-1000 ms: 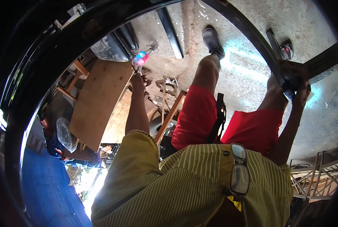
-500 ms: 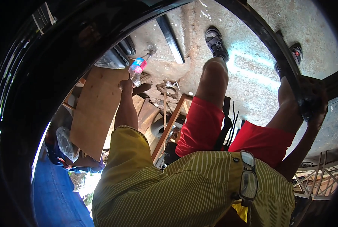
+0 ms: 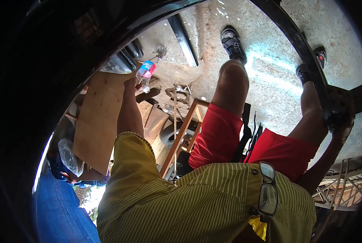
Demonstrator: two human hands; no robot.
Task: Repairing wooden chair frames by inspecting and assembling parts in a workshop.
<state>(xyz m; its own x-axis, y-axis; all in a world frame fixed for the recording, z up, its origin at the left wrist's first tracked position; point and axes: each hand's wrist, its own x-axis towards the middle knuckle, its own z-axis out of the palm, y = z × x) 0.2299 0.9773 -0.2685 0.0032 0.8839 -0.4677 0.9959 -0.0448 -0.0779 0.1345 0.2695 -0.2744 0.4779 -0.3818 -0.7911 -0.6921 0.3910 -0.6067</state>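
Your left hand has swung left over the brown flat wooden board, near its far right corner; more of the clear plastic bottle with a blue-and-pink label now shows, tilted in your curled fingers. Your right arm reaches outward, right hand against the black curved bar, fingers too shadowed to tell. Beyond lies the grey concrete floor.

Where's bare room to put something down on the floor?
Bare floor shows between the left leg and right leg, and between the left shoe and the dark strip. It's crowded between the left hand, holding a bottle, and left leg: wood pieces and a brown frame.
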